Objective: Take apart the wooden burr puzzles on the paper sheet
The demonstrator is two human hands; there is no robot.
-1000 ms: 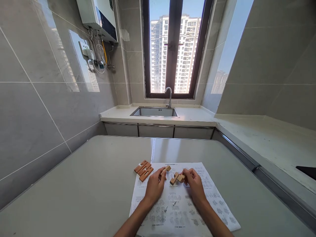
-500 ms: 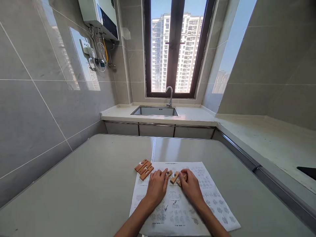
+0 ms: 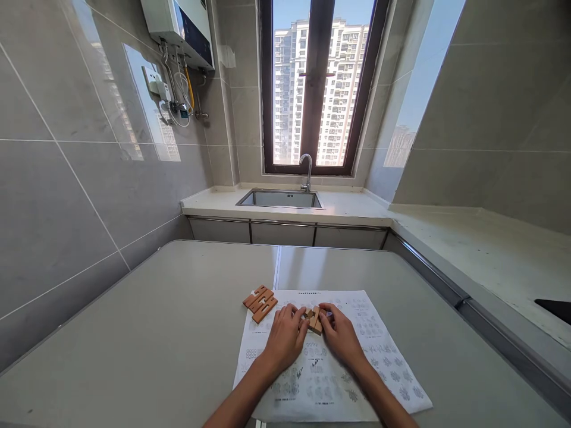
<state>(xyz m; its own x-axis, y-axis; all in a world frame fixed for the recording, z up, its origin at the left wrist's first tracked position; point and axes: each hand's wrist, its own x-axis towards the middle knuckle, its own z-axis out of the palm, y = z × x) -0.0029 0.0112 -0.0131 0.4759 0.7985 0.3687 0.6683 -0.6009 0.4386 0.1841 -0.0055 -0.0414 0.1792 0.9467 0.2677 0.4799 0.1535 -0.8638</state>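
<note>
Small notched wooden puzzle blocks [image 3: 316, 322] lie close together on a printed paper sheet [image 3: 321, 380], between my two hands. My left hand [image 3: 285, 333] rests on the sheet, its thumb and fingers closed against the block at the left of this cluster. From the other side, my right hand [image 3: 339, 333] pinches the right-hand block with thumb and forefinger. Fingers hide parts of these pieces. Beyond my left hand, several darker notched wooden blocks [image 3: 260, 303] sit side by side at the sheet's upper left corner.
The sheet lies on a pale table [image 3: 178, 333] with a seam down its far half. Past the table stands a counter [image 3: 214, 202] with a sink [image 3: 285, 201] and a faucet [image 3: 307, 169]. A tiled wall [image 3: 66, 208] runs along the left.
My right hand has moved slightly left with its block, and the blocks between my hands are now closer together. My left fingers have curled in toward them.
</note>
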